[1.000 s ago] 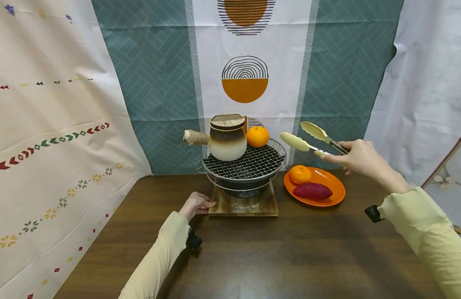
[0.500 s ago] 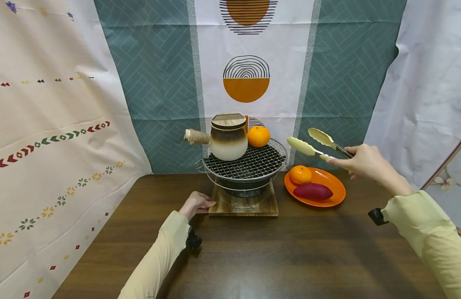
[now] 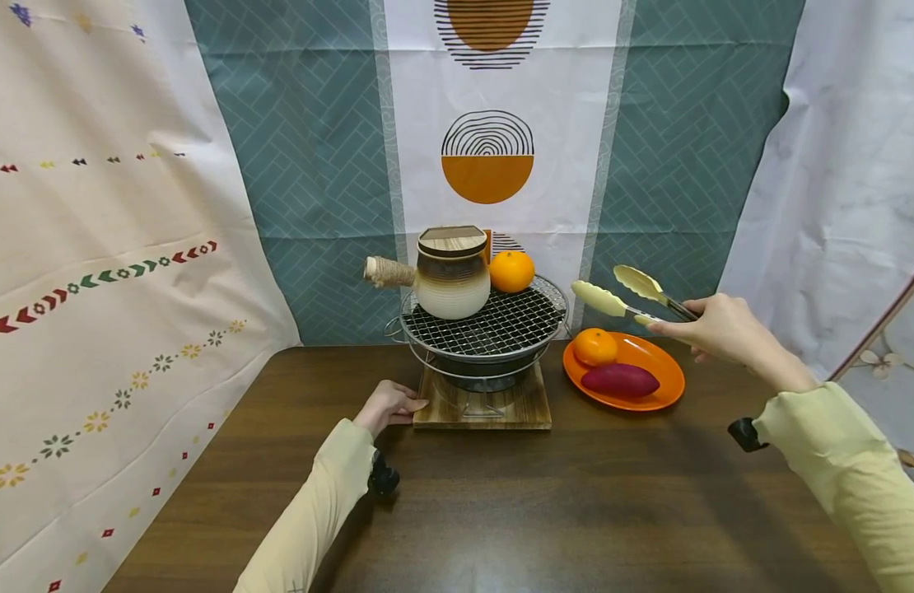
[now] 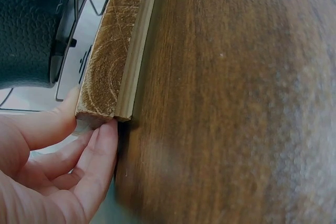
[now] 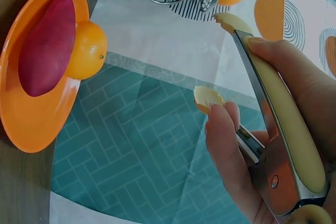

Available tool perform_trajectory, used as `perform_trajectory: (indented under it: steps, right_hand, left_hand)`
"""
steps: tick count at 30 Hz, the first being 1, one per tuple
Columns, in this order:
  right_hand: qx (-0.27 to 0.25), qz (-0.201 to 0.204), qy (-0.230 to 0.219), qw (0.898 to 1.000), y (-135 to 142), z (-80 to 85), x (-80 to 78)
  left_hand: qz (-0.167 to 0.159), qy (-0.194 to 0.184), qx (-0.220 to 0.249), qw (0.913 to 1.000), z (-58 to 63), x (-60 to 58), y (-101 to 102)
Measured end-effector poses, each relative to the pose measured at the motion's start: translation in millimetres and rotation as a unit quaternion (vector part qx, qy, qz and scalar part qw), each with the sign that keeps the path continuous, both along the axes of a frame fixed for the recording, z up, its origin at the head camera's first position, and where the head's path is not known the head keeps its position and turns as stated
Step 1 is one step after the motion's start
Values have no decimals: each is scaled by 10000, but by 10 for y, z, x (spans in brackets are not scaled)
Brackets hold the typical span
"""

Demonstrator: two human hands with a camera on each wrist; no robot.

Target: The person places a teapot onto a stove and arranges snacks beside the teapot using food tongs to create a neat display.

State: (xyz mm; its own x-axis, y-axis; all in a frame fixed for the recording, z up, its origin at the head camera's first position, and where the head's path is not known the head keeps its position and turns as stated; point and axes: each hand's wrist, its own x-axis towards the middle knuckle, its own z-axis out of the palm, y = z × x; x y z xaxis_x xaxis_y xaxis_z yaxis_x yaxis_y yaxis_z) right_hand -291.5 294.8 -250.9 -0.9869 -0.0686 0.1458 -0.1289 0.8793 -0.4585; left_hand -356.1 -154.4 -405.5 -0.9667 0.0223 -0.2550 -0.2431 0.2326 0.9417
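Note:
My left hand (image 3: 389,403) pinches the near left edge of a wooden board (image 3: 438,416), thumb on top; the left wrist view shows fingertips (image 4: 100,145) against the board's corner. On that board stands a small round grill (image 3: 516,329) with a mesh top. My right hand (image 3: 727,333) grips a pair of tongs (image 3: 601,299) with pale yellow tips, raised above an orange plate (image 3: 664,366). The tips are spread, with nothing between them. Lying on the plate are a mandarin (image 3: 595,346) and a purple sweet potato (image 3: 620,380).
A lidded clay pot (image 3: 451,288) with a twine-wrapped handle sits on the left of the mesh. Beside it rests another mandarin (image 3: 512,272). Patterned cloths hang behind and at both sides of the brown wooden table (image 3: 501,511).
My right hand has moved the tongs a little to the right and down, and they remain spread. The left hand stays at the board's edge.

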Motion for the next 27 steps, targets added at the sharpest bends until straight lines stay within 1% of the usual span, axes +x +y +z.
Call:
perform_trajectory:
  steps: [9, 18, 27]
  right_hand:
    - [5, -57, 35, 10000, -1, -69, -9]
    - [17, -161, -78, 9998, 40, -165, -23]
    - [-41, -86, -197, 9998, 77, -253, -50]
  left_hand:
    - [50, -20, 29, 10000, -13, -7, 6]
    - [26, 5, 3, 10000, -9, -6, 2]
    - [-28, 69, -24, 10000, -14, 13, 4]
